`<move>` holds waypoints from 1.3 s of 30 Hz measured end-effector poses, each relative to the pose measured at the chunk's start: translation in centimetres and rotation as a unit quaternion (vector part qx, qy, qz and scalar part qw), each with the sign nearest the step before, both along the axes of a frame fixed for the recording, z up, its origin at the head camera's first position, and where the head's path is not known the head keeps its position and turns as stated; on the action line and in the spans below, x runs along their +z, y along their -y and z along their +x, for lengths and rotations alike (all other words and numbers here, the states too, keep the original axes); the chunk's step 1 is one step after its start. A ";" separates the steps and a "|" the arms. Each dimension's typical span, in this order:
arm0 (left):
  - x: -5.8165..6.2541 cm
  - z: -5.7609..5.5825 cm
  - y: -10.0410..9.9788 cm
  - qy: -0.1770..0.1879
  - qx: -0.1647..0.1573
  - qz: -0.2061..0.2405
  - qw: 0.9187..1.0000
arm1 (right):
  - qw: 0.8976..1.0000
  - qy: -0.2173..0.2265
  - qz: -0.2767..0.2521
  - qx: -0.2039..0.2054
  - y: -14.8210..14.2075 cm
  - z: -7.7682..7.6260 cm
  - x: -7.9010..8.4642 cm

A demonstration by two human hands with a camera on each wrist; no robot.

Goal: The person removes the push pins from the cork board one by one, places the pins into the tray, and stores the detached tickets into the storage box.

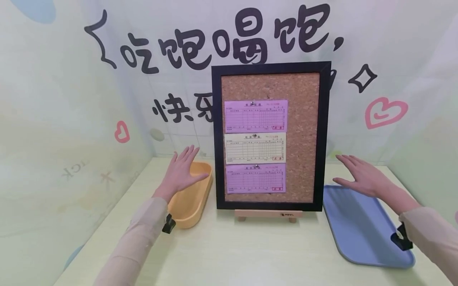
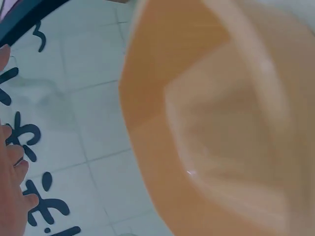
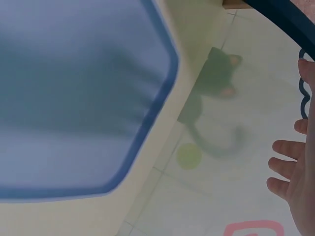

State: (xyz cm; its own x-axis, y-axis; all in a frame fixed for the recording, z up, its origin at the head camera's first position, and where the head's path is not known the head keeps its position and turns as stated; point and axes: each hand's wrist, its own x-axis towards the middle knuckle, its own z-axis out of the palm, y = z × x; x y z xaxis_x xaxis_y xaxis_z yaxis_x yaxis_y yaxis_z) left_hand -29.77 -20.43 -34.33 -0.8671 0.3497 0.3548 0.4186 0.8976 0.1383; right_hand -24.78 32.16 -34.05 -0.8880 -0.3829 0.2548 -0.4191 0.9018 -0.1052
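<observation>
The person's left hand point(image 1: 182, 171) is hovering over a yellow-orange oblong tray with rounded ends point(image 1: 192, 210), fingers extended, thumb spread wide, holding nothing. The right hand point(image 1: 365, 174) is hovering above the far part of a flat blue rectangular tray with a raised rim point(image 1: 361, 230), its fingers reaching out, its thumb apart, its grasp likewise holding nothing.

Between the hands, a black-framed rectangular cork board point(image 1: 304, 139) is standing with its long axis upright, leaning slightly back on a pale wooden stand point(image 1: 268, 214). It is lying inward of both hands: rightward from the left, leftward from the right. The printed paper slips are sitting on the board's left side, long axes running across, so the left hand is being the nearer one.

Counting outward: two trays are flanking one board; three slips are hanging in a column, an upper purple slip point(image 1: 255, 116), a middle cream slip point(image 1: 255, 149) and a lower purple slip point(image 1: 255, 178). Three small pins are fixing them, one at each top edge. One pale table point(image 1: 257, 254) is bearing everything.
</observation>
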 end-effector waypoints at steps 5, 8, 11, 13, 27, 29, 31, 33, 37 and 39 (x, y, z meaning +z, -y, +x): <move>1.7 -0.4 -1.5 -0.022 -0.014 0.025 0.999 | 1.000 0.011 -0.027 -0.003 0.7 -0.1 0.8; 2.6 -0.6 -2.3 -0.031 -0.017 0.036 0.999 | 0.999 0.016 -0.049 0.002 1.1 -0.1 1.2; 3.3 -0.7 -3.0 -0.034 -0.026 0.048 0.998 | 0.998 0.008 -0.065 0.010 1.3 -0.2 1.4; 3.6 -0.7 -3.4 -0.034 -0.030 0.055 0.997 | 0.997 0.004 -0.076 0.016 1.4 -0.2 1.6; 6.5 -1.6 -5.9 -0.067 -0.022 0.132 0.989 | 0.987 -0.045 -0.148 0.033 2.9 -0.3 3.4; 6.9 -1.8 -6.3 -0.080 -0.022 0.137 0.987 | 0.986 -0.063 -0.148 0.041 3.1 -0.4 3.6; 7.4 -2.0 -6.6 -0.089 -0.023 0.139 0.986 | 0.984 -0.082 -0.147 0.051 3.3 -0.6 3.8; 7.7 -2.0 -6.9 -0.094 -0.020 0.139 0.986 | 0.982 -0.101 -0.147 0.060 3.6 -0.6 4.0; 8.3 -2.2 -7.5 -0.094 -0.011 0.146 0.985 | 0.976 -0.144 -0.148 0.073 4.3 -0.8 4.5; 8.3 -2.4 -7.8 -0.094 -0.006 0.152 0.984 | 0.973 -0.162 -0.147 0.078 4.6 -0.9 4.7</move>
